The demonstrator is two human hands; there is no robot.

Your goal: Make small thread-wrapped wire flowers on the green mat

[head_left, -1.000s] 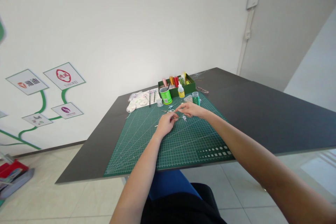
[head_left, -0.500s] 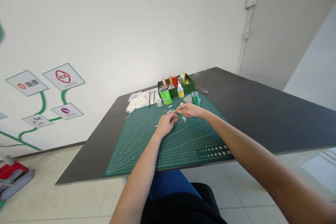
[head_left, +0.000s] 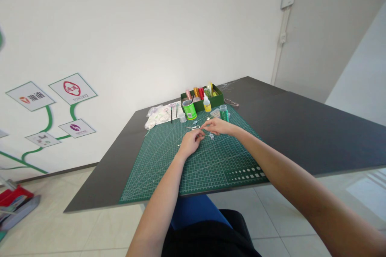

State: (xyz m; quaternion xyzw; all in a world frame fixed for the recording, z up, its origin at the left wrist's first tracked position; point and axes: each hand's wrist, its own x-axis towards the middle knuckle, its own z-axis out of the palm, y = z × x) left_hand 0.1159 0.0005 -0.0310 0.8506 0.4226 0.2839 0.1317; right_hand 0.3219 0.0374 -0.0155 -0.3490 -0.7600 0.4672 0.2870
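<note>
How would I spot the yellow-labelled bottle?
On the black table sits an open dark green box. Just in front, right of a bright green can, stands a small white plastic bottle, set apart by its yellow label and pointed tip.

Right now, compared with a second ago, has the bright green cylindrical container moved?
No, the bright green cylindrical container keeps its place against the dark green rectangular box behind it; only the view shifted slightly.

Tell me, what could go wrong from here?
The right hand might knock the small green jar standing just beyond its wrist. The left hand could brush the scissors lying just past it. The tiny pale piece beside the hands looks delicate and may get bumped.
</note>
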